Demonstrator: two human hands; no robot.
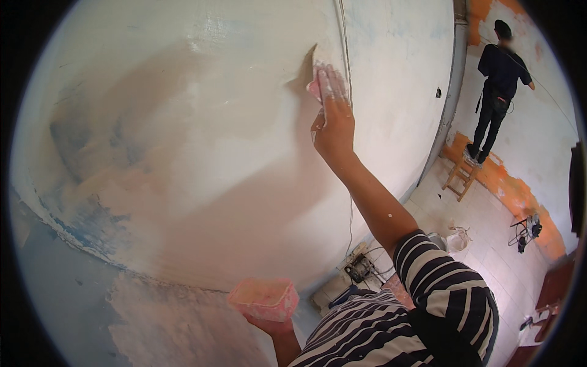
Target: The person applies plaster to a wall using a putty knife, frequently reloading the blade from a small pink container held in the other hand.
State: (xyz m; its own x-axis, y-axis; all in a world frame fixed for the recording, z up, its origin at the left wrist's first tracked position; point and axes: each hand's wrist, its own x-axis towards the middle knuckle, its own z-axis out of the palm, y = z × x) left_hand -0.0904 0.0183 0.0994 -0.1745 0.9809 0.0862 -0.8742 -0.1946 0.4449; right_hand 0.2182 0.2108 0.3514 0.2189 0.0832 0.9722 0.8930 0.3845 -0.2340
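Observation:
My right hand (336, 119) is raised against the pale wall (257, 122), its fingers smeared with white putty. It grips a putty scraper (314, 89) whose pink part shows beside the fingers, with the edge lying against the wall. Low down, my left hand (272, 325) supports a pink plastic tub (264, 298) from beneath. Whitish putty coats the tub's inside and walls. Blue and pinkish patches show through the coating on the wall's left part.
A thin cable (347, 49) runs down the wall beside my right hand. Below it sits a small machine (361, 268); a white bucket (457, 240) stands on the tiled floor. At the far right, a person (502, 73) stands on a wooden stool (461, 176) facing another wall.

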